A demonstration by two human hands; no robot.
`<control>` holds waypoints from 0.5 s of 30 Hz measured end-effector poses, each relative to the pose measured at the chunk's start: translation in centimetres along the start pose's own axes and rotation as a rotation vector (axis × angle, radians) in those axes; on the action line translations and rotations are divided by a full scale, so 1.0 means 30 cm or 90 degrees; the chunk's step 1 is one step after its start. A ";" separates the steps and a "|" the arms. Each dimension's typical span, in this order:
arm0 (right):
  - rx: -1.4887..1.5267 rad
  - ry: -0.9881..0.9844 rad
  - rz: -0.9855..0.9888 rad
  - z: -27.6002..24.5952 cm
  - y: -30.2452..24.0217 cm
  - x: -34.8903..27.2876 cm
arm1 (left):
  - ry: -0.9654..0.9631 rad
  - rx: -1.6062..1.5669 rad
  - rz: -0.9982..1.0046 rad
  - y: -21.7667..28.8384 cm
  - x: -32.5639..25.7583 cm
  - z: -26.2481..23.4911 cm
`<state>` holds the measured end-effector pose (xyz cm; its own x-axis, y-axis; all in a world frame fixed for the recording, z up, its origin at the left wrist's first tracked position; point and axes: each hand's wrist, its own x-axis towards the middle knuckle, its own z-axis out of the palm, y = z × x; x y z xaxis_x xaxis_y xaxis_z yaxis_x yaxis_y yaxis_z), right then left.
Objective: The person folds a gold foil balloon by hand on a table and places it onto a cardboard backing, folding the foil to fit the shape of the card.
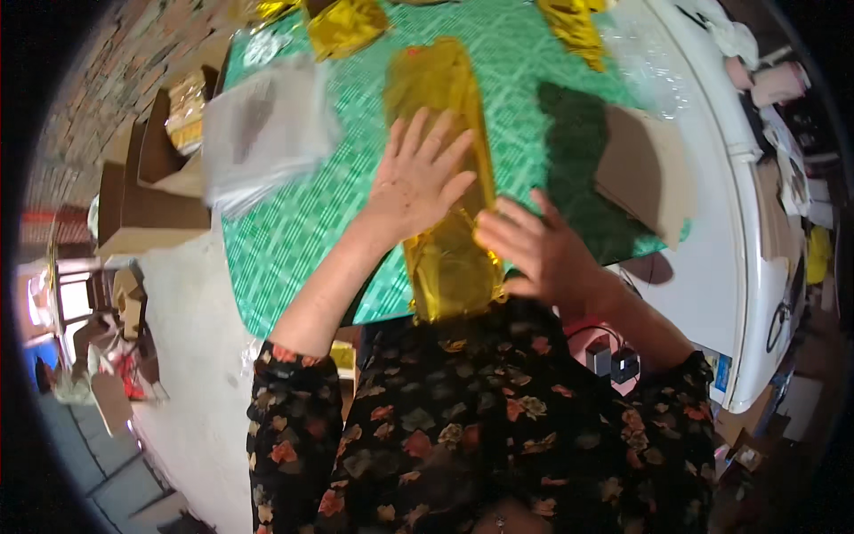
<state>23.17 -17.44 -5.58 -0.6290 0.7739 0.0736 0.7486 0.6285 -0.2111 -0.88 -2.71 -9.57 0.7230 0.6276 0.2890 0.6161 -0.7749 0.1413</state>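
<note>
A long yellow translucent piece, like folded thin fabric or film (454, 276), runs from the middle of the green table down to its near edge. My left hand (415, 178) lies flat on its upper part, fingers spread. Beside its right edge is my right hand (538, 245), fingers apart and a little blurred; whether its fingertips touch the yellow piece I cannot tell. The near end of the piece reaches the front of my dark floral top.
A stack of clear plastic bags (267, 129) lies on the left of the green patterned tablecloth (285, 258). Cardboard sheets (648, 169) lie at the right, and more yellow pieces (347, 27) at the far edge. An open cardboard box (165, 200) stands left, a white appliance (712, 258) right.
</note>
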 end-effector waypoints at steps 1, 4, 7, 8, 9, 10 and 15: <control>0.032 0.006 -0.046 0.019 -0.002 -0.021 | -0.002 -0.023 0.001 -0.004 0.001 0.000; 0.132 0.017 -0.074 0.000 -0.001 -0.102 | -0.027 -0.005 -0.012 -0.001 -0.005 0.007; -0.050 0.110 0.092 -0.049 0.084 -0.192 | -0.030 0.009 -0.006 -0.005 -0.026 -0.012; -0.174 0.137 0.200 -0.067 0.118 -0.213 | -0.022 0.008 0.003 -0.003 -0.027 -0.019; -0.165 0.239 0.286 -0.091 0.135 -0.221 | -0.027 0.004 -0.002 0.000 -0.028 -0.024; -0.173 0.243 0.290 -0.076 0.165 -0.242 | -0.033 0.000 -0.008 0.002 -0.028 -0.027; -0.216 0.259 0.392 0.016 0.243 -0.290 | -0.048 0.002 -0.004 0.018 -0.009 -0.033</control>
<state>34.00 -19.61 -8.22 -0.0066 0.9149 0.4036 0.9994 0.0192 -0.0272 -1.07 -3.37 -8.62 0.7407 0.6362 0.2159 0.6216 -0.7709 0.1392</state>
